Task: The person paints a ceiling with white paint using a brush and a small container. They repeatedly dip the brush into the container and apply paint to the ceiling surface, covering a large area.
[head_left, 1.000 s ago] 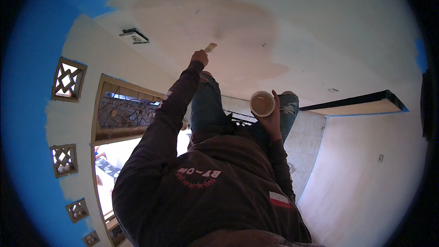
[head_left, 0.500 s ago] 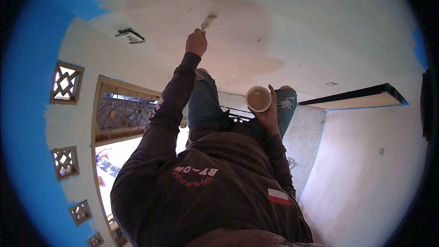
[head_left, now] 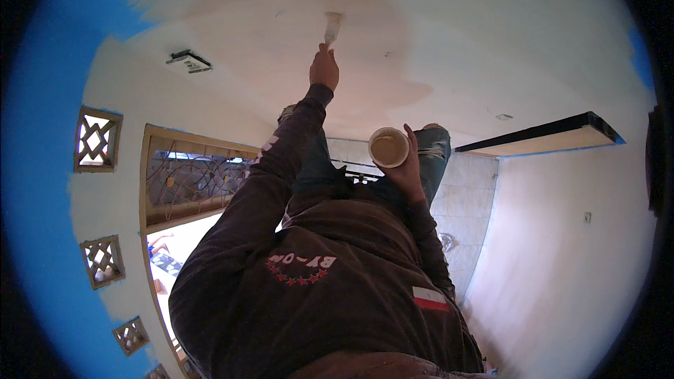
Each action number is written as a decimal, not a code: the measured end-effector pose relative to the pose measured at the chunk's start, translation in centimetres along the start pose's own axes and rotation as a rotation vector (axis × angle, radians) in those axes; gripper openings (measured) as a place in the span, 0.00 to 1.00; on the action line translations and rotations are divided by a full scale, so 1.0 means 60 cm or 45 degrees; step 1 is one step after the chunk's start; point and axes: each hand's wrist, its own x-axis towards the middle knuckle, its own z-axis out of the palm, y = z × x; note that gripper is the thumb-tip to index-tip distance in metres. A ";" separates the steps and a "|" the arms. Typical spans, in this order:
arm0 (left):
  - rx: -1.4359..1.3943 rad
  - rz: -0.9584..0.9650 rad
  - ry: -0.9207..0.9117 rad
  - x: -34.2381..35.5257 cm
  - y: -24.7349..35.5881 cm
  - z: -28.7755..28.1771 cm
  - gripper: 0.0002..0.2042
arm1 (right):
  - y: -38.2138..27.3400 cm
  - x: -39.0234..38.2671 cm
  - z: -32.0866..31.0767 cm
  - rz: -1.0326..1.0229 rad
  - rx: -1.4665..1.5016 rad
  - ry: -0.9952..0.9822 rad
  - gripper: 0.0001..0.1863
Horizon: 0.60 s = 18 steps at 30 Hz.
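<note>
My left hand is closed around the handle of a flat paintbrush. The whitish bristles touch the pale wall, within a darker, damp-looking beige patch. Lower and to the right, my right hand grips a round white cup from its right side. Beige paint shows inside the cup, whose open top faces up toward me. My fingers under the cup are mostly hidden.
Blue paint covers the far left wall beside latticed vent openings. A window with a metal grille stands left of my arm. A dark-edged shelf juts out at right. A switch plate sits on the wall.
My left hand has moved right and slightly up, and the brush has gone from slanted to nearly upright. The cup in my right hand has shifted a little left and up.
</note>
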 end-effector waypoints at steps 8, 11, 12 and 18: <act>0.177 -0.145 -0.460 -0.049 -0.062 0.067 0.12 | -0.001 0.000 -0.006 -0.116 -0.219 0.021 0.39; 0.315 0.023 -0.586 -0.039 -0.065 0.054 0.13 | -0.002 -0.001 -0.001 -0.021 -0.072 0.074 0.38; 0.398 0.099 -0.719 -0.024 -0.049 0.035 0.14 | -0.001 -0.004 -0.002 0.028 -0.005 0.096 0.38; 0.496 0.325 -0.545 0.091 0.044 -0.051 0.15 | 0.014 0.000 -0.004 -0.083 -0.135 0.069 0.36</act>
